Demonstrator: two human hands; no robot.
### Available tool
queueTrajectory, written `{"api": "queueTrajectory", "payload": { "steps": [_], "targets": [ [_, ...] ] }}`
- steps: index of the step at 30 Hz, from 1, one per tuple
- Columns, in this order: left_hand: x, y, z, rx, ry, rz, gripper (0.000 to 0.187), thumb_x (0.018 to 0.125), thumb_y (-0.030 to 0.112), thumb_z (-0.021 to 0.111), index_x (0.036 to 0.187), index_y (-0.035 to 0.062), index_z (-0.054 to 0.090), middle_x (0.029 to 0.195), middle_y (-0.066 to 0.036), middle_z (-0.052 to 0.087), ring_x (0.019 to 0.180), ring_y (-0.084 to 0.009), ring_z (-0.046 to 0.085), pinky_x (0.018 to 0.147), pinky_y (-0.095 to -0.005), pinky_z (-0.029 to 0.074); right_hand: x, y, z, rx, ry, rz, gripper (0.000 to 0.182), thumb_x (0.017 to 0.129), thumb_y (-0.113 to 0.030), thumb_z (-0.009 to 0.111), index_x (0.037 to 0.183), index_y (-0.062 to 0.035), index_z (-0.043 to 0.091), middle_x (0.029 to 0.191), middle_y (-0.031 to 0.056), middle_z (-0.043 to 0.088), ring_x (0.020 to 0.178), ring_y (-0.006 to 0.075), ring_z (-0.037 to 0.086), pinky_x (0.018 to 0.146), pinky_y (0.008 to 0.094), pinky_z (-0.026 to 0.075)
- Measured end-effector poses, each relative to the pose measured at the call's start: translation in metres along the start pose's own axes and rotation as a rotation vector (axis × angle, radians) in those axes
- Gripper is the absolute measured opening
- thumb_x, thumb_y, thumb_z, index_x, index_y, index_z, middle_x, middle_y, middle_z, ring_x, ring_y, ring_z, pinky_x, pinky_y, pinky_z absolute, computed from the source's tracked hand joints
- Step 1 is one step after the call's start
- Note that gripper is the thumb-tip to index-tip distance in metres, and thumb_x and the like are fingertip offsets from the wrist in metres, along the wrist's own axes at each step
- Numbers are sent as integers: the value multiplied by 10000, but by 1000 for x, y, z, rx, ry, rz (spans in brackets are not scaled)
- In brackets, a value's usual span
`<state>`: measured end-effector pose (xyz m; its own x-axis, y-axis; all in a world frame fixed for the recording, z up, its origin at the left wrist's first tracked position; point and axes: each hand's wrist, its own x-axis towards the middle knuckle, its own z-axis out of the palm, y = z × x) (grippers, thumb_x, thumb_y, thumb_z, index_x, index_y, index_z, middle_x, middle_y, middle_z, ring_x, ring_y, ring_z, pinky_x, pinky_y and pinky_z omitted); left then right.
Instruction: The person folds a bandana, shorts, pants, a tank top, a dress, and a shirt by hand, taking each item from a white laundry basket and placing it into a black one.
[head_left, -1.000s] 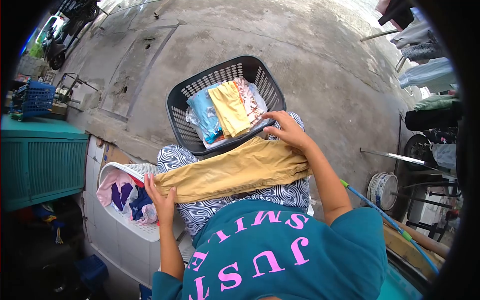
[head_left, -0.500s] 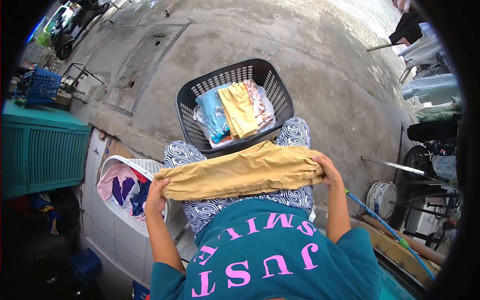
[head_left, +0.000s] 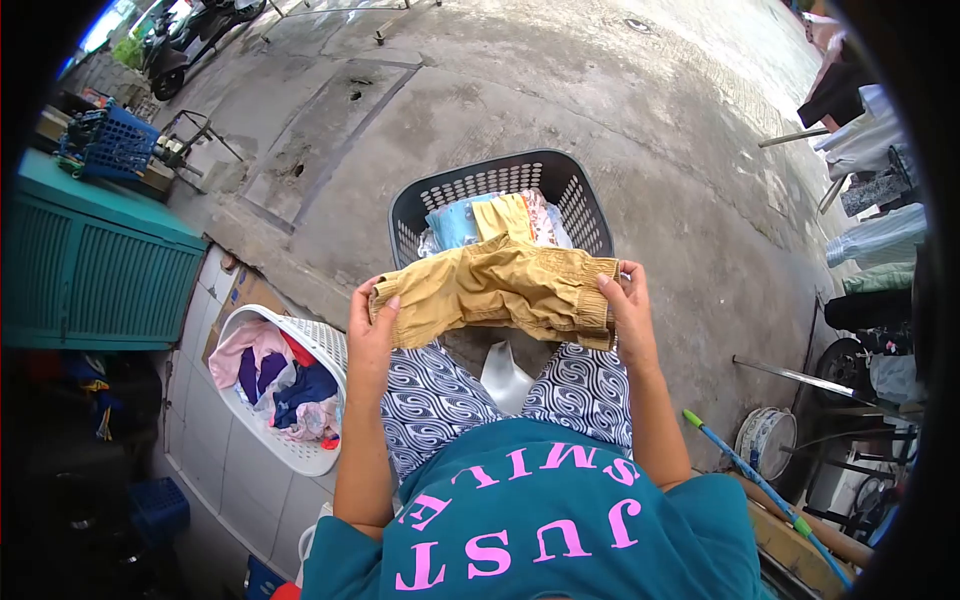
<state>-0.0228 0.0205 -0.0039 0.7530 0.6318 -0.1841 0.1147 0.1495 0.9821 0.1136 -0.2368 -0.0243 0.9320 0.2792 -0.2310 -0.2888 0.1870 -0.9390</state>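
A pair of tan trousers [head_left: 480,290] stretches between my two hands, raised above my lap and folded lengthwise. My left hand [head_left: 370,328] pinches the left end, thumb on top. At the other end, by the gathered elastic waistband, my right hand [head_left: 630,312] is closed on the cloth. The middle of the trousers sags and creases. Just beyond them stands a dark grey laundry basket [head_left: 408,215] holding folded clothes, with a blue piece [head_left: 453,224] and a yellow piece [head_left: 503,216] on top. The trousers hide the near side of this basket.
To my left, a white basket [head_left: 325,350] on the tiles holds crumpled clothes [head_left: 290,385]. A teal louvred cabinet [head_left: 110,270] stands farther left. On the right are a blue pole [head_left: 745,460], a round white tin [head_left: 768,440] and hanging laundry [head_left: 875,235].
Both hands have lifted the trousers off my lap, away from my body, and come closer together. The cloth now sags between them. The view has shifted slightly.
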Motion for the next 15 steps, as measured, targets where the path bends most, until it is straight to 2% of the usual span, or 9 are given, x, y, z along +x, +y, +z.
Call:
{"api": "queueTrajectory", "payload": {
  "steps": [2, 3, 4, 5, 6, 8, 11, 14, 15],
  "targets": [
    [-15, -9, 37, 94, -122, 110, 389, 831, 114, 564, 1165, -3, 401, 1034, -71, 505, 907, -147, 508, 792, -261, 436, -11, 8, 31, -126, -53, -57, 334, 839, -112, 560, 1083, 4, 365, 1015, 141, 520, 921, 148, 523, 789, 264, 441],
    [-27, -14, 56, 127, -198, 92, 412, 822, 98, 567, 1179, -5, 389, 1033, -74, 496, 903, -154, 507, 788, -266, 439, -18, 20, 43, -188, -108, -98, 397, 826, -149, 589, 1113, 6, 362, 1045, 152, 526, 938, 166, 528, 809, 283, 431],
    [-39, -17, 69, 157, -279, 77, 436, 812, 81, 569, 1193, -7, 376, 1031, -77, 487, 898, -161, 505, 784, -271, 442, -30, 21, 55, -239, -197, 16, 545, 784, -234, 642, 1175, 3, 346, 1093, 184, 520, 995, 214, 530, 847, 299, 412],
    [-47, -25, 73, 291, -254, 205, 454, 804, 61, 554, 1208, -12, 362, 1055, -92, 472, 916, -174, 508, 785, -275, 445, -39, 34, 63, -486, -237, -136, 670, 744, -315, 670, 1229, -9, 325, 1108, 206, 524, 1041, 271, 526, 877, 318, 397],
    [-52, -36, 75, 420, -230, 336, 472, 796, 40, 539, 1224, -17, 348, 1079, -108, 458, 934, -186, 510, 786, -280, 447, -42, 40, 66, -591, -212, -210, 737, 722, -361, 679, 1256, -16, 305, 1073, 220, 540, 1025, 332, 534, 864, 348, 408],
    [-54, -54, 61, -30, -398, -44, 537, 768, -36, 446, 1278, -12, 278, 1214, -157, 375, 1063, -232, 480, 856, -305, 434, -37, 52, 60, -519, -227, -64, 719, 714, -339, 676, 1248, -21, 315, 1062, 222, 551, 997, 343, 550, 841, 365, 424],
    [-63, -64, 57, -4, -392, -31, 562, 767, -55, 431, 1297, 4, 251, 1227, -160, 389, 1093, -234, 470, 886, -310, 419, -33, 55, 59, -632, -208, 40, 608, 683, -201, 619, 1217, -64, 362, 1034, 226, 561, 959, 350, 565, 807, 364, 444],
    [-59, -60, 53, -54, -422, -41, 580, 752, -65, 450, 1297, 14, 266, 1218, -145, 423, 1105, -222, 471, 899, -316, 410, -11, 50, 55, -647, -231, 19, 520, 684, -166, 587, 1160, -45, 416, 968, 222, 582, 920, 345, 579, 778, 364, 453],
    [-51, -56, 47, 25, -426, 6, 573, 746, -66, 462, 1287, 17, 292, 1216, -143, 436, 1112, -222, 471, 899, -317, 409, -1, 49, 53, -653, -219, -40, 506, 681, -156, 585, 1143, -23, 428, 954, 214, 591, 910, 322, 590, 779, 350, 452]
  ]
}}
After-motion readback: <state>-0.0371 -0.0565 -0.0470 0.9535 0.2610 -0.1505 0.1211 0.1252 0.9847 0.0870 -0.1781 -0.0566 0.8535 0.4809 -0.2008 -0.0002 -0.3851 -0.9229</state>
